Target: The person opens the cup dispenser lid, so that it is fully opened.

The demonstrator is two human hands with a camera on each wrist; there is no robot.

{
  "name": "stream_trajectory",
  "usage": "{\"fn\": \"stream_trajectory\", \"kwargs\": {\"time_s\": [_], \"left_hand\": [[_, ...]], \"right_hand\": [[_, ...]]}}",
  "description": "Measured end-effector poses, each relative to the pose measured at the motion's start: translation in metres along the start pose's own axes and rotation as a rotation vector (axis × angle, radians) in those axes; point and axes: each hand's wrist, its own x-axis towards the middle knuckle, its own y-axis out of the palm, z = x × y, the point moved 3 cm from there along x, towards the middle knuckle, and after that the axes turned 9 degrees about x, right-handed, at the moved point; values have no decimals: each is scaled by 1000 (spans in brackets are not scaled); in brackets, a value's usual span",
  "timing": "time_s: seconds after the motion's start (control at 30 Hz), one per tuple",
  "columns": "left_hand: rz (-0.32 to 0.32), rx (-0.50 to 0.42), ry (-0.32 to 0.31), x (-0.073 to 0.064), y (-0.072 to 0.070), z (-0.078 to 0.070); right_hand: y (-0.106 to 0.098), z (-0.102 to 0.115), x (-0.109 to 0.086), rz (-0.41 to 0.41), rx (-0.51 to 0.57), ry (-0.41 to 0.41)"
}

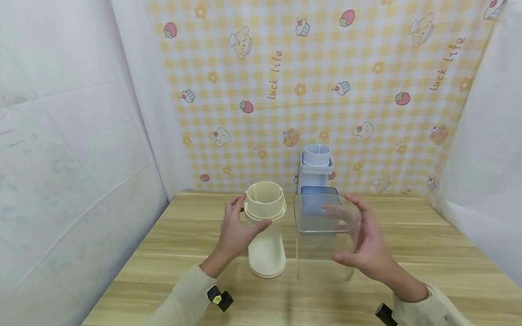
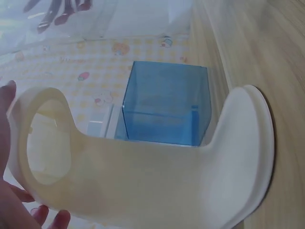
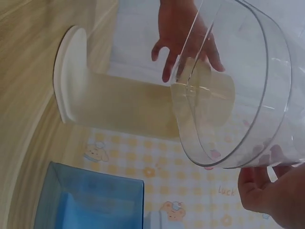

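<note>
In the head view a cream plastic stand point(image 1: 265, 244) with a round collar on top and a wide foot stands upright on the table. My left hand point(image 1: 240, 231) is around its collar, fingers at the left side and thumb spread at the front; firm contact is not plain. My right hand point(image 1: 369, 244) holds a large clear plastic container point(image 1: 311, 215) by its right side, just right of the stand and tilted. In the right wrist view the container point(image 3: 228, 95) overlaps the stand's collar, with my spread left hand point(image 3: 178, 33) beyond it.
Behind the clear container stands a light blue stand point(image 1: 311, 179) with a similar collar. A see-through blue bin point(image 2: 167, 102) is at its foot. A yellow checked cloth point(image 1: 302, 108) hangs at the back, white sheets point(image 1: 81, 113) at the sides.
</note>
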Motion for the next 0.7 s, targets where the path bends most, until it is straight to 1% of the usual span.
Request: {"fn": "stream_trajectory", "kwargs": {"time_s": [0.07,0.17,0.27,0.33,0.43,0.6,0.7], "left_hand": [[-10,1,-11,2,0,-1],[-14,8,0,5,-1,-2],[-17,13,17,7,-1,-1],[-33,21,32,9,-1,-1],[-63,37,47,13,-2,1],[-87,44,35,21,0,5],[-93,21,22,24,2,8]], "right_hand": [[0,-3,0,-5,-52,10],[-1,-7,1,-12,-81,17],[0,-10,-1,-17,-77,35],[1,-12,-3,-25,-79,67],[5,-16,-4,-17,-74,89],[9,-22,-3,14,-31,78],[11,-26,-5,14,-17,110]]}}
